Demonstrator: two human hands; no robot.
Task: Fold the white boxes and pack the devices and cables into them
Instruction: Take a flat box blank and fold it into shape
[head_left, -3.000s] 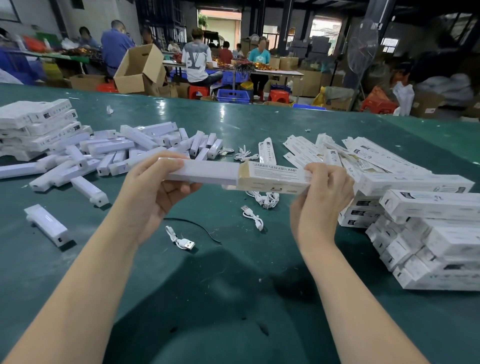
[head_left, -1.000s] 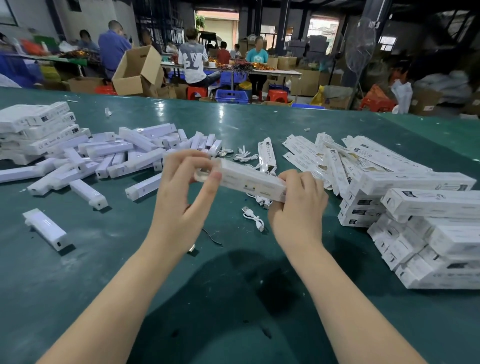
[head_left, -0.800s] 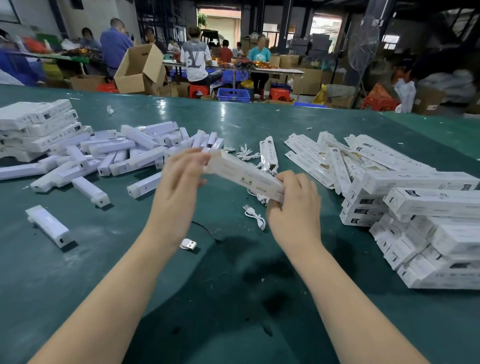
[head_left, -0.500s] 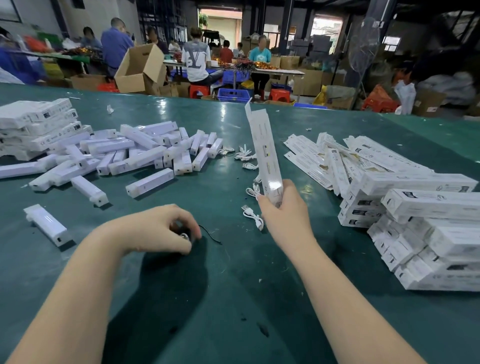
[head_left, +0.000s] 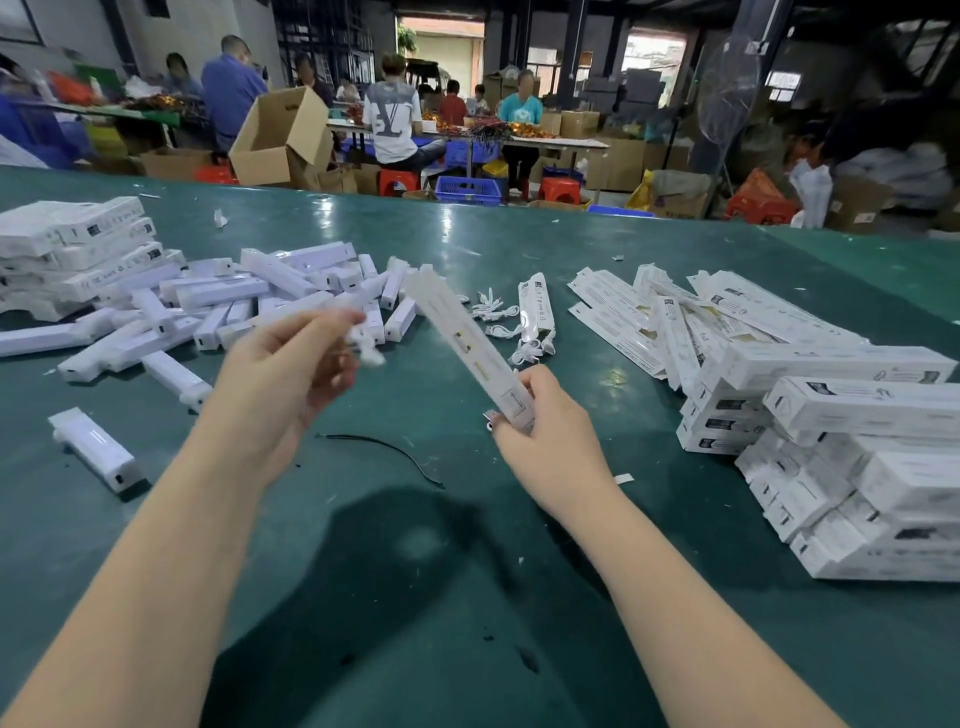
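My right hand (head_left: 545, 431) grips the lower end of a long white box (head_left: 467, 345), which tilts up and to the left above the green table (head_left: 467, 597). My left hand (head_left: 291, 369) is raised left of the box and pinches a small coiled white cable (head_left: 366, 348), blurred by motion, close to the box's upper part. Loose white devices (head_left: 218, 306) lie piled at the left. Flat unfolded boxes (head_left: 675, 317) are spread at the right, and more white cables (head_left: 498, 319) lie in the middle.
Closed white boxes are stacked at the right (head_left: 857, 467) and at the far left (head_left: 72, 244). A lone device (head_left: 96, 449) lies near the left edge. A black tie (head_left: 384, 449) lies between my arms. People work at tables beyond the far edge.
My left hand let go of the box, dropped to the table, picked up a white cable and lifted it beside the box. My right hand swung the box upright, then tilted it left.
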